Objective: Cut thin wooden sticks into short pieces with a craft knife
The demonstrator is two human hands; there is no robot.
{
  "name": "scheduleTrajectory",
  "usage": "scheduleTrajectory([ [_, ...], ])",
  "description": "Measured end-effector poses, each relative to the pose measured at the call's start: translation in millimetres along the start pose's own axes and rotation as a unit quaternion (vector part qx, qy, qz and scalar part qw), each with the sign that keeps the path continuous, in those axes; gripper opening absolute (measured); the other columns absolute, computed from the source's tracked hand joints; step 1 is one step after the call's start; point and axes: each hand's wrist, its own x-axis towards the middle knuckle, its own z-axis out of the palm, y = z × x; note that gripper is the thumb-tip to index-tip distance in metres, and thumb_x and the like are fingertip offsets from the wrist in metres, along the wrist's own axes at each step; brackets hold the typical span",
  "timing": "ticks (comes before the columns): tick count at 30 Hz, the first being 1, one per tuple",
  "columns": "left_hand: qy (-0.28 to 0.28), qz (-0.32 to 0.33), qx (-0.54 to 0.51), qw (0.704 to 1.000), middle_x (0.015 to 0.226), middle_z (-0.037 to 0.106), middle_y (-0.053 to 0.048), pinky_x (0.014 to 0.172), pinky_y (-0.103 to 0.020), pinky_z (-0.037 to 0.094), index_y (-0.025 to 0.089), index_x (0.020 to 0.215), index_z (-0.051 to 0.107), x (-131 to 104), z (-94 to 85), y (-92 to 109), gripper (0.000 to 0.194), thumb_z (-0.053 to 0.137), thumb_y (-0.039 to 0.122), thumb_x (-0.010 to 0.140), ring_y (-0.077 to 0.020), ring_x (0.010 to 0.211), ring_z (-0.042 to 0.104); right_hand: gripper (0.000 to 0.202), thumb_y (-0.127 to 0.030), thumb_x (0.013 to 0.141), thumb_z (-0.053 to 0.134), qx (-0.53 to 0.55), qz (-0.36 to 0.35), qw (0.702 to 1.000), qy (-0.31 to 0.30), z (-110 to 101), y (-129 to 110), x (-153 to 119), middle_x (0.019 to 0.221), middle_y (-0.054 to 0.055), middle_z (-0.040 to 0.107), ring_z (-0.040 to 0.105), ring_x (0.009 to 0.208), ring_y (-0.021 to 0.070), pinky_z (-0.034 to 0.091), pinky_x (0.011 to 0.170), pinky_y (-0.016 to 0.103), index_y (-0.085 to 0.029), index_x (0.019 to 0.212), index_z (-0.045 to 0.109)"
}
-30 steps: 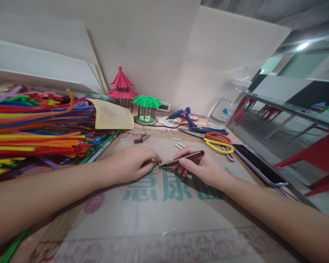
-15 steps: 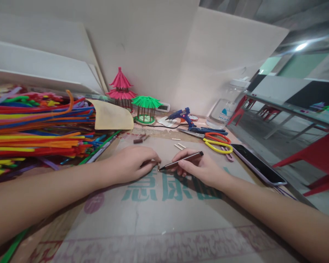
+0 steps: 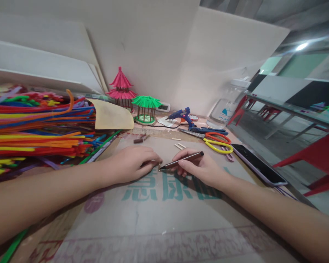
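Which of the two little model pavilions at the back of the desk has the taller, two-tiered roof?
The pink pavilion, on the left. Its roof rises in two tiers to a point, while the green pavilion beside it is lower, with a single flat, wide roof.

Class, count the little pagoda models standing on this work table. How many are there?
2. The pink pagoda stands at the back by the wall; the green pagoda stands just right of it and nearer. The pipe cleaner pile could hide more.
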Motion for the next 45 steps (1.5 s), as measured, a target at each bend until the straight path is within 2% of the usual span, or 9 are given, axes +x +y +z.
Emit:
scheduleTrajectory([
  [40, -0.001, 0.012, 0.005, 1.0, 0.103, 0.075, -0.003, 0.081, -0.027, 0.048, 0.023, 0.113, 0.073, 0.0, -0.2, -0.6, 0.028, 0.051, 0.017, 0.097, -0.0176, 0.09, 0.069, 0.024, -0.04, 0.089, 0.07, 0.002, 0.002, 1.0, 0.0, -0.2, -0.2, -0.8, 0.081, 0.003, 0.074, 0.064, 0.064, 0.0117, 0.055, 0.061, 0.025, -0.018, 0.097, 0.064],
  [45, -0.001, 0.013, 0.008, 1.0, 0.102, 0.075, -0.004, 0.08, -0.027, 0.048, 0.022, 0.113, 0.074, 0.5, -1.4, 0.4, 0.028, 0.05, 0.018, 0.098, -0.0176, 0.089, 0.068, 0.025, -0.041, 0.088, 0.071, -0.003, 0.005, 1.0, -0.008, 0.3, -1.6, -0.6, 0.084, 0.005, 0.075, 0.067, 0.069, 0.0133, 0.055, 0.063, 0.026, -0.018, 0.095, 0.065],
])
